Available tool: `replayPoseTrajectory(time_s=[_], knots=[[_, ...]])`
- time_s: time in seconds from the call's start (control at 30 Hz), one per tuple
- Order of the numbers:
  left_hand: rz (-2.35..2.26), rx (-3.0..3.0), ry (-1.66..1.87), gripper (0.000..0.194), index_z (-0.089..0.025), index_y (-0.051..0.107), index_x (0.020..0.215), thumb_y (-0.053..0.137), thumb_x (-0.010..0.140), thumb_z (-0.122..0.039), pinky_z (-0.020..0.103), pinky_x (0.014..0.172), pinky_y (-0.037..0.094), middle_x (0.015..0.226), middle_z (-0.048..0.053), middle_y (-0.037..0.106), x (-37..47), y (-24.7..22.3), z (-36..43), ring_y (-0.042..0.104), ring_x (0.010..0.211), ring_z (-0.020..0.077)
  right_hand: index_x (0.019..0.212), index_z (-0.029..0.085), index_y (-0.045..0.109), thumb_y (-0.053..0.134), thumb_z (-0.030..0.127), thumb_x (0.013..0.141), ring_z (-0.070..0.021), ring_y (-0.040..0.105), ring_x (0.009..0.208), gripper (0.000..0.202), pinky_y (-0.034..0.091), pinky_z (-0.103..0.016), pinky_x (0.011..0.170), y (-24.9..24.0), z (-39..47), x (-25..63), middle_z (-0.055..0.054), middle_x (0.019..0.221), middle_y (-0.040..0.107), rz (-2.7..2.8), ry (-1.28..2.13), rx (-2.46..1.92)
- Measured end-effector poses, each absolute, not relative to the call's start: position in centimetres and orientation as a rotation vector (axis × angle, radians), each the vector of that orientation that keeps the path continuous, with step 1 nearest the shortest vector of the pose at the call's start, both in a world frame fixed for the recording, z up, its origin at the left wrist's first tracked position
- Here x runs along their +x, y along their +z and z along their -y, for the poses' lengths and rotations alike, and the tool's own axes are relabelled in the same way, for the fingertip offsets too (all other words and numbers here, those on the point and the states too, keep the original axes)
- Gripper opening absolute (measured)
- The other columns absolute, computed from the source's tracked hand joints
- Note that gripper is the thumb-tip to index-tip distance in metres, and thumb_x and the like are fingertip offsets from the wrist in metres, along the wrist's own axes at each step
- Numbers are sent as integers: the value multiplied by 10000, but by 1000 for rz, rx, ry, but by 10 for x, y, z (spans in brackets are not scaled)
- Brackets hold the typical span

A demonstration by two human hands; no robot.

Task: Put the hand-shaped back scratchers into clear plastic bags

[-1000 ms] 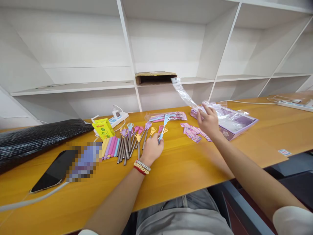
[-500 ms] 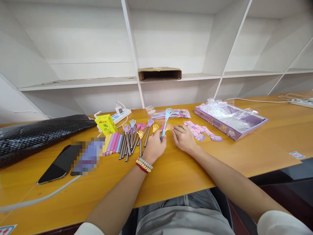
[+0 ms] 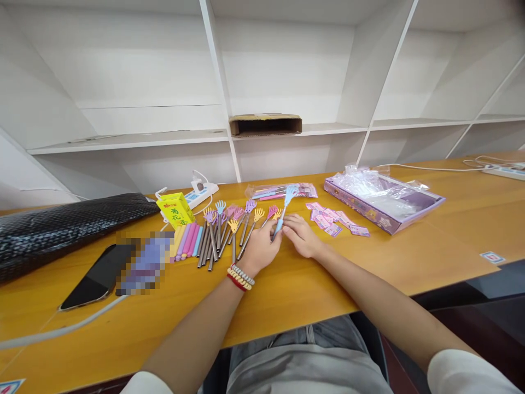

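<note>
My left hand (image 3: 262, 247) is closed around the blue handle of a back scratcher (image 3: 291, 195), whose light blue claw points up and away from me. My right hand (image 3: 301, 235) is beside it, fingers bent together at the handle; what they pinch, if anything, is hidden. Left of my hands lies a group of back scratcher heads on metal rods (image 3: 213, 246), with purple, blue, pink and yellow claws. Next to them is a row of coloured handle tubes (image 3: 189, 239). Small pink and purple cards (image 3: 328, 216) lie scattered right of my right hand.
Bagged back scratchers (image 3: 266, 192) lie behind my hands. A purple box (image 3: 385, 221) with clear plastic bags stands at the right. On the left are a yellow drink carton (image 3: 175, 209), a power strip (image 3: 202, 193), a phone (image 3: 96, 279) and a black bubble-wrap roll (image 3: 74, 230).
My right hand has moved left, up against my left hand and the handle. The back scratcher's claw has tilted to the right.
</note>
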State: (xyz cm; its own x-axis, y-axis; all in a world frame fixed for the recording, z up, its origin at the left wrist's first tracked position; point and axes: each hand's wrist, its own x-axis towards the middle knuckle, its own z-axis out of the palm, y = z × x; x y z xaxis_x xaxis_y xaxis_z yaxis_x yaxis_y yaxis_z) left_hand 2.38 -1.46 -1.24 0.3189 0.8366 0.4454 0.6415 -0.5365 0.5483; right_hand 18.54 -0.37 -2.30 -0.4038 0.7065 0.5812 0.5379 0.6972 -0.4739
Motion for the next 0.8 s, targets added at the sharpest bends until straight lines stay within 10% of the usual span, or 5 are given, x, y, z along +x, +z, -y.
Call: replayPoseTrajectory(time_s=[0.43,0.8], knots=[[-1165,2486,909,332,-178,532,1162,393,872,-259,324,902,433,1078,61,628,25,-12,20,573,975,173,707,178,541,441,609,772,-121,487,511,447,398,-244,506,-21,-11,202,-7,591,554,1363,914,-1131],[-1066,2728,522,401,-147,506,1212,439,849,-305,365,1000,358,1190,103,561,24,-24,16,490,1118,211,702,181,509,205,528,895,-185,556,655,499,325,-265,562,-28,-26,228,-104,709,616,1688,234,-1798]])
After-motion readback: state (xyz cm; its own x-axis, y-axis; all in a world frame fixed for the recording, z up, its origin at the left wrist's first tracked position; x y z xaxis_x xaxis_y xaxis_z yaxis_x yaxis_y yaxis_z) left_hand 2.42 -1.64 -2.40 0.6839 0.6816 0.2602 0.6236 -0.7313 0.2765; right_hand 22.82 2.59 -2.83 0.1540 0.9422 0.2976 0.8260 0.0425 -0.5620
